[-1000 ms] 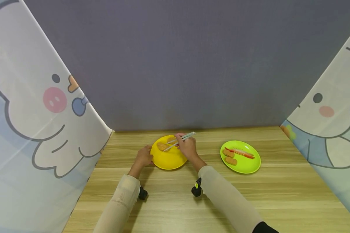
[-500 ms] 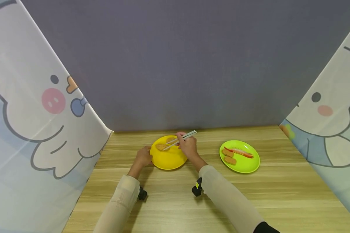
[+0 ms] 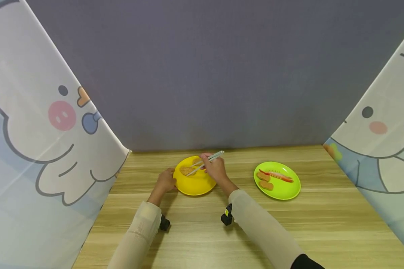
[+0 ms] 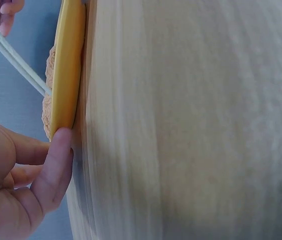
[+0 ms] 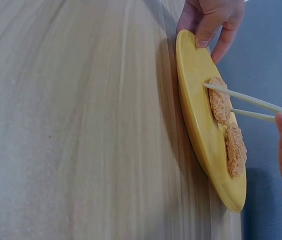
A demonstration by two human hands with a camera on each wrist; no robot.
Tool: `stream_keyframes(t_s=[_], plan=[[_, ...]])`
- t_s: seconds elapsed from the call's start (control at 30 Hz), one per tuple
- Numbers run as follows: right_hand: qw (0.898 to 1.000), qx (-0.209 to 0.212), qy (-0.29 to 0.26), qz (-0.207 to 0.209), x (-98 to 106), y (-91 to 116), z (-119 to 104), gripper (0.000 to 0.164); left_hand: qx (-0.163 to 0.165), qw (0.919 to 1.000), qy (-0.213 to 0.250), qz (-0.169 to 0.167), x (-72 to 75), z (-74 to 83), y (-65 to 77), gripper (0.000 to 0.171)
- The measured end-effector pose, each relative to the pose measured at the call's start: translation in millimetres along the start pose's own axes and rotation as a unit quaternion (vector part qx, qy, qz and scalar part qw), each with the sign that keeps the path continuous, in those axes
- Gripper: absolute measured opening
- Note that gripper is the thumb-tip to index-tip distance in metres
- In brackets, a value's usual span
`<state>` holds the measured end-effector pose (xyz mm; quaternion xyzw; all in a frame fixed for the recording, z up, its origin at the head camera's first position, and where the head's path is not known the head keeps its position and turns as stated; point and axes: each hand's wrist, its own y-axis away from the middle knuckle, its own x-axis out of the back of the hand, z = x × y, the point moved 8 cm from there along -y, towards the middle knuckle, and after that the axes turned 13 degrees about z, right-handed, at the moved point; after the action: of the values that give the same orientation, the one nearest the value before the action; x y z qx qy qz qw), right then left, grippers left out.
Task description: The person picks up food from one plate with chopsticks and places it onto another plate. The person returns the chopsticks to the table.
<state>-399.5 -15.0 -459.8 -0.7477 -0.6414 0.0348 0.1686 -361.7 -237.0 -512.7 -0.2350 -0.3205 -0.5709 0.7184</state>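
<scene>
My left hand (image 3: 166, 181) pinches the left rim of a yellow plate (image 3: 196, 187), thumb over the edge and fingers beneath in the right wrist view. Two breaded, nugget-like pieces lie on the plate; the nearer piece (image 5: 220, 100) has the chopsticks at it, and the farther piece (image 5: 236, 150) lies beside it. In my right hand (image 3: 217, 170) is a pair of pale chopsticks (image 5: 261, 104), held above the plate's far right side. Their tips stand apart: one crosses over the nearer piece, the other reaches to its far side.
To the right, a green plate (image 3: 282, 192) holds a red-and-white shrimp (image 3: 277, 176) and two brown oblong pieces, one a nugget-like lump (image 3: 266, 185). A grey panel (image 3: 222, 74) rises behind the wooden table (image 3: 195, 231), with printed cartoon sheets on both sides.
My right hand has shifted slightly left since half a second ago, and the chopstick tips have slid a little left and nearer over the breaded piece. My left hand stays at the rim.
</scene>
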Motion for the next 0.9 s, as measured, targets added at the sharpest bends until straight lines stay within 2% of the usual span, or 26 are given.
stream_keyframes(t_s=[0.27,0.57,0.73,0.9], plan=[[0.999,0.002,0.011,0.030,1.5,-0.6,1.3,0.025,0.004,1.0000,0.008,0.001,0.2,1.0,1.2,0.053],[0.999,0.007,-0.006,0.044,4.3,-0.2,1.1,0.026,-0.005,0.9999,-0.009,0.007,2.5,3.1,1.6,0.053],[0.999,0.007,-0.007,0.037,4.7,0.6,0.1,0.025,0.000,0.9999,-0.007,0.008,4.3,3.9,2.6,0.054],[0.999,-0.022,-0.012,0.025,5.0,0.8,5.0,0.026,-0.006,0.9999,-0.010,0.006,3.2,3.2,2.0,0.053]])
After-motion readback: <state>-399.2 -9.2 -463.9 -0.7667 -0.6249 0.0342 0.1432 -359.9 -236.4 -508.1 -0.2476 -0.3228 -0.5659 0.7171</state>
